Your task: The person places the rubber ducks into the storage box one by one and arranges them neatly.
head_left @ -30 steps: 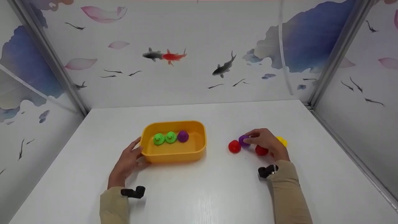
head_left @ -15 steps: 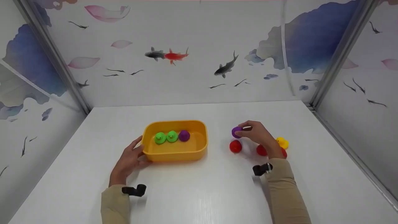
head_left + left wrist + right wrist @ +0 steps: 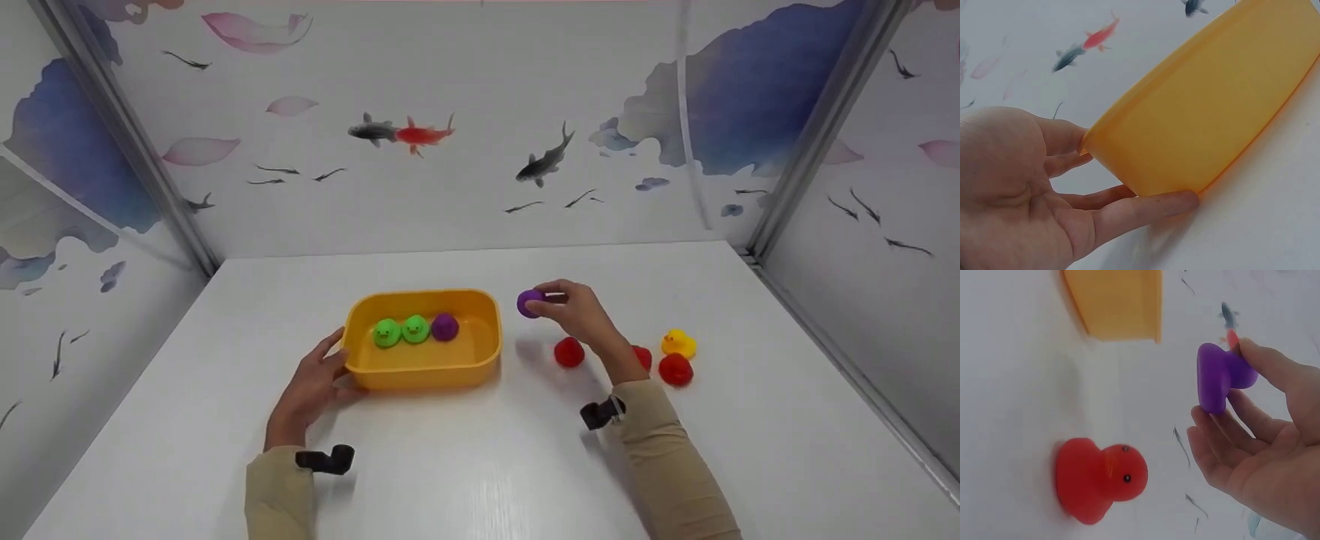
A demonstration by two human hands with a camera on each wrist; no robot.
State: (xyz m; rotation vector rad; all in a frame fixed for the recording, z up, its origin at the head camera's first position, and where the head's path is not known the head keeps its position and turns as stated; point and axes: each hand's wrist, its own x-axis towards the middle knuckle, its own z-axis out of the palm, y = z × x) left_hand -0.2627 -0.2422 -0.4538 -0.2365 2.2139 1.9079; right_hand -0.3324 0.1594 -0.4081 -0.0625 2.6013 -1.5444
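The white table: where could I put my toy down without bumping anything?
There's a bare patch on the white table in front of the yellow box, between the left sleeve and the right sleeve. More room lies left of the left sleeve and behind the box. It's crowded around the right wrist, with three red toys and a yellow duck.

left sleeve (image 3: 280, 491): tan | right sleeve (image 3: 671, 461): tan, creased | 2 wrist cameras (image 3: 328, 459) (image 3: 600, 413): black | fingers (image 3: 1145, 214): bare
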